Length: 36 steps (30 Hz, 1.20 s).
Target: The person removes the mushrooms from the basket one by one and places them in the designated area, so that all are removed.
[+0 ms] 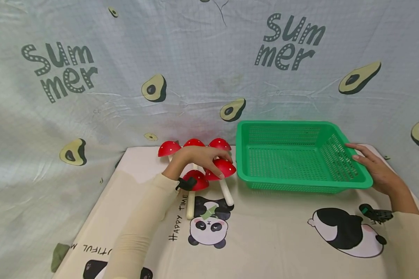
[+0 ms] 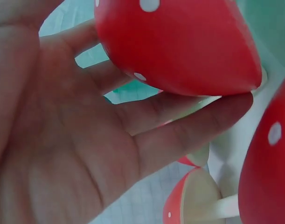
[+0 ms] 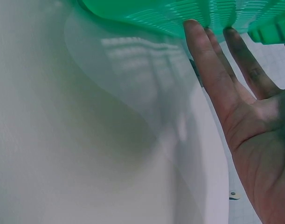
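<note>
My left hand (image 1: 209, 159) is at a toy mushroom with a red, white-dotted cap (image 1: 225, 169) and a pale stem, thumb on the near side and fingers round the far side. Up close in the left wrist view, the fingers (image 2: 179, 126) lie along the red cap (image 2: 179, 46). Several similar mushrooms lie around it, one red cap (image 1: 199, 180) just below the wrist. My right hand (image 1: 378, 170) touches the right side of a green plastic basket (image 1: 300, 186), fingers fairly straight. In the right wrist view, fingertips (image 3: 192, 29) meet the basket's outer wall (image 3: 156, 18).
Red caps of three more mushrooms (image 1: 169, 148) line the table's back edge at left. The basket stands right beside the mushrooms, with bare mesh floor showing. A printed cloth (image 1: 265, 236) covers the table, and a patterned curtain (image 1: 195, 50) hangs behind it.
</note>
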{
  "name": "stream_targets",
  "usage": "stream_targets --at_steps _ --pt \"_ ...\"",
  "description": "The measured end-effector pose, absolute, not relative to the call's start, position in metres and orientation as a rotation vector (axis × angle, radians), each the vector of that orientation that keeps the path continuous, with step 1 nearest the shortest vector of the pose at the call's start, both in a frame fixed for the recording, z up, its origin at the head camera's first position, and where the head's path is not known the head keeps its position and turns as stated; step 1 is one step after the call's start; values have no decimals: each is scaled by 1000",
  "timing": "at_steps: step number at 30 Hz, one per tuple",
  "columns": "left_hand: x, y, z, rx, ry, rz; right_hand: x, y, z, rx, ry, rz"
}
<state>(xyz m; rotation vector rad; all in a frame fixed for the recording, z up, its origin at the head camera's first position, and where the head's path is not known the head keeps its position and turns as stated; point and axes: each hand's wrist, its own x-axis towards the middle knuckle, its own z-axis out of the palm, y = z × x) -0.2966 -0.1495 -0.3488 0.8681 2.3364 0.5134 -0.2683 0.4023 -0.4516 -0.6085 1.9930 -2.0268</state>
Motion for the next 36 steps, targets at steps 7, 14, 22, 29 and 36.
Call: stream_targets --at_steps 7,14,22,29,36 --pt "-295 -144 -349 838 2339 486 -271 405 -454 -630 1982 -2024" --pt "-293 -141 -349 731 2343 511 -271 406 -454 -607 1969 -2032" --pt "-290 -143 -357 713 2326 522 -269 404 -454 -596 2009 -2012" --pt "-290 -141 -360 775 2297 515 -269 405 -454 -588 1981 -2038" --pt "-291 -140 -360 842 2272 470 -269 403 -454 -599 1943 -2062"
